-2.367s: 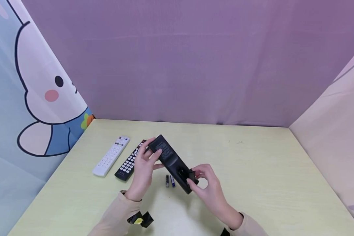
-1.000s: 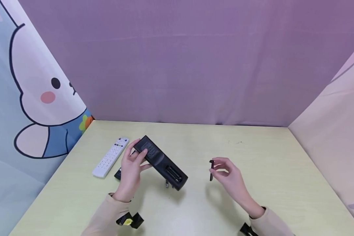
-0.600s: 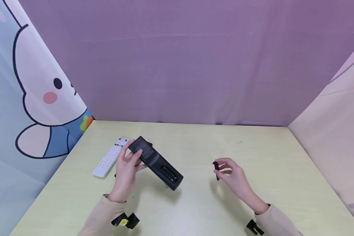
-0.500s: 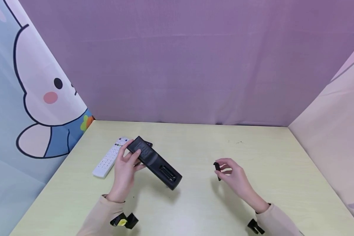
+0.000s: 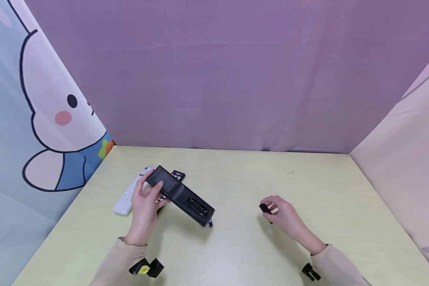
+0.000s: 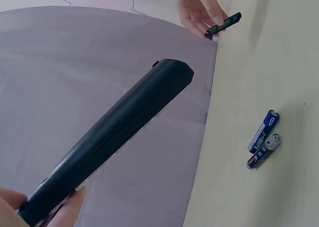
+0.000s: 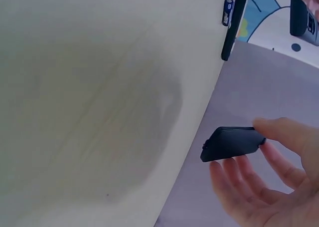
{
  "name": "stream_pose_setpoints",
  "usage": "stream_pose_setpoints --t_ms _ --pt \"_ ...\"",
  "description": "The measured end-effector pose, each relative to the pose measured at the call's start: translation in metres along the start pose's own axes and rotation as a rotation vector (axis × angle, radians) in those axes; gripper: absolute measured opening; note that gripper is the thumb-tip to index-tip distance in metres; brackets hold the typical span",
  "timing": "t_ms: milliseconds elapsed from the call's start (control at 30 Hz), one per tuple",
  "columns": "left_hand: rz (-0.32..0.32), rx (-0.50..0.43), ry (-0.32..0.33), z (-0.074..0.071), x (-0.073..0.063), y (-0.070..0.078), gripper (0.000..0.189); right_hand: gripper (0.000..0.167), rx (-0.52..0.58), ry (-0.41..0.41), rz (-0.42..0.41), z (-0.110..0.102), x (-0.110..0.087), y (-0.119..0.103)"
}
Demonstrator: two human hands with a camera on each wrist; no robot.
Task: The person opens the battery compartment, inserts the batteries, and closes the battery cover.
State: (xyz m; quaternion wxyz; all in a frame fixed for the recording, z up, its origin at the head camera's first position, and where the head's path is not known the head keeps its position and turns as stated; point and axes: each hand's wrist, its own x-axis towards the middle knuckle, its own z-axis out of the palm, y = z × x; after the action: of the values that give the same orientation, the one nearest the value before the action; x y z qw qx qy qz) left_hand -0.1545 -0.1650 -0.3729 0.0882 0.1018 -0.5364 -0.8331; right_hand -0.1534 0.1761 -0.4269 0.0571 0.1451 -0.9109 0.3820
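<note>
My left hand (image 5: 144,211) grips a black remote control (image 5: 180,195) by its far end, back side up and tilted above the table. Its battery compartment is uncovered and looks bare of batteries. Off to the right, my right hand (image 5: 286,218) pinches the small black battery cover (image 7: 233,143) between thumb and fingers. Two batteries, a blue one (image 6: 264,131) and a darker one with a silvery end (image 6: 264,151), lie side by side on the table; in the head view the held remote hides most of them.
A white remote (image 5: 124,201) and a second black remote (image 5: 179,175) lie at the table's left, partly behind my left hand and the held remote. Purple cloth (image 5: 228,79) hangs along the back edge of the table (image 5: 307,174). Printed cloth (image 5: 53,115) borders the left side.
The battery cover has come off the remote, pinched in my right hand, which moved right. My left hand has carried the remote leftward. Lately the cover has tilted and dropped slightly.
</note>
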Motion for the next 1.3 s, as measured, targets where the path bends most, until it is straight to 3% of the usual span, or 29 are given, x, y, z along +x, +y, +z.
stream_pose_setpoints --t_ms 700,1300 --pt "-0.001 -0.049 0.086 -0.001 0.002 -0.005 0.048 0.028 -0.121 -0.171 0.144 0.005 0.008 0.018" --pt "0.000 -0.011 0.094 0.001 0.006 -0.013 0.049 0.030 -0.225 -0.198 0.088 0.013 0.010 0.032"
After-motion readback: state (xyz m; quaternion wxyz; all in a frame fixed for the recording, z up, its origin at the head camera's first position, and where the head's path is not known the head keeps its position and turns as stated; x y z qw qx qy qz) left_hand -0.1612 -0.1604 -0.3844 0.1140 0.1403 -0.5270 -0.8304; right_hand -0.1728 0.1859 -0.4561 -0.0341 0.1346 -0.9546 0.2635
